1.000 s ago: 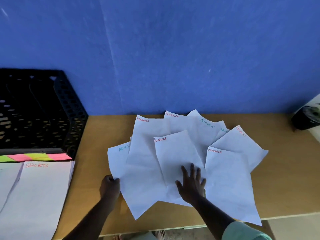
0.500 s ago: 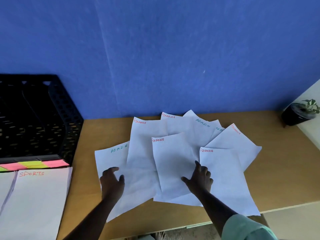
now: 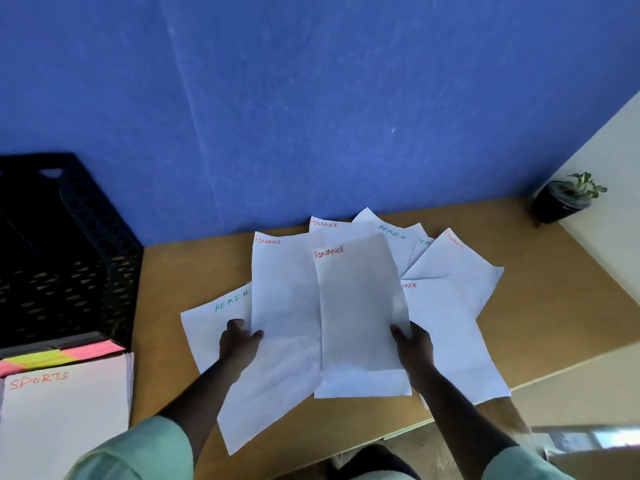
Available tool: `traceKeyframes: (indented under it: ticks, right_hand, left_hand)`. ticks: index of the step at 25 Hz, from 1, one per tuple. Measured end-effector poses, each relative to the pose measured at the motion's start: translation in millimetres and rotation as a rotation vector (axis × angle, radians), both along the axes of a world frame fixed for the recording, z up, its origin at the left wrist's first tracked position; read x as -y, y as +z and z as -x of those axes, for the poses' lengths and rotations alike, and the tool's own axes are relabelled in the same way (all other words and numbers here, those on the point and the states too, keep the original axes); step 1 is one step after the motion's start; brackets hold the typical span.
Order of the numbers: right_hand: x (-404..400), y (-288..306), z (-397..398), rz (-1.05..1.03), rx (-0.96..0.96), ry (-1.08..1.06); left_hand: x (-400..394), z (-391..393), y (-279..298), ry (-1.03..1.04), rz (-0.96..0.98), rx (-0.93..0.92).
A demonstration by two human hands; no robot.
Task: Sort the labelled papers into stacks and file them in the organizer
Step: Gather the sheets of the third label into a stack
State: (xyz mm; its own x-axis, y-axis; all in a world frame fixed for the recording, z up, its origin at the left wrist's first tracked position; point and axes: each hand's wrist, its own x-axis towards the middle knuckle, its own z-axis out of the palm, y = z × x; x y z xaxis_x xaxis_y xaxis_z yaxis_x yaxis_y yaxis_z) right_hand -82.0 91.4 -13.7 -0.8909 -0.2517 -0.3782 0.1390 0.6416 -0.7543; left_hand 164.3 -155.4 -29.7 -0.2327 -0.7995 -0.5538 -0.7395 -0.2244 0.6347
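White sheets lettered FINANCE in red and ADMIN in green lie fanned across the wooden table (image 3: 540,306). My right hand (image 3: 414,342) pinches the right edge of the middle FINANCE sheet (image 3: 360,313), which lies on top of the fan. My left hand (image 3: 239,342) grips the left edge of a second FINANCE sheet (image 3: 284,306), over an ADMIN sheet (image 3: 211,327). More FINANCE sheets (image 3: 453,268) and ADMIN sheets (image 3: 394,237) spread toward the back right. The black mesh organizer (image 3: 69,265) stands at the left.
A stack headed SPORTS (image 3: 65,420) lies in front of the organizer, with pink and yellow sticky notes (image 3: 59,356) above it. A small potted plant (image 3: 564,200) stands at the back right corner. The blue wall (image 3: 311,98) closes the table's far side.
My right hand moved from pressing flat on the middle sheet to pinching its right edge, and the sheet shifted. My left hand moved right from the ADMIN sheet onto the FINANCE sheet's edge.
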Motion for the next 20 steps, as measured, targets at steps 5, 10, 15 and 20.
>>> traceKeyframes:
  ticks: [5,10,15,20]
  right_hand:
    - [-44,1,36,0.059,0.089,-0.052]
    - [-83,-6,95,-0.220,0.085,-0.007]
    - [-93,-3,137,-0.647,-0.076,0.086]
    - [-74,-1,151,-0.581,-0.108,0.047]
  left_hand:
    - [11,9,-9,-0.044,0.005,-0.047]
    - [-10,8,9,-0.055,-0.142,-0.142]
    - [-55,-5,18,-0.117,-0.148,-0.012]
    - [-49,13,17,-0.073,0.142,0.193]
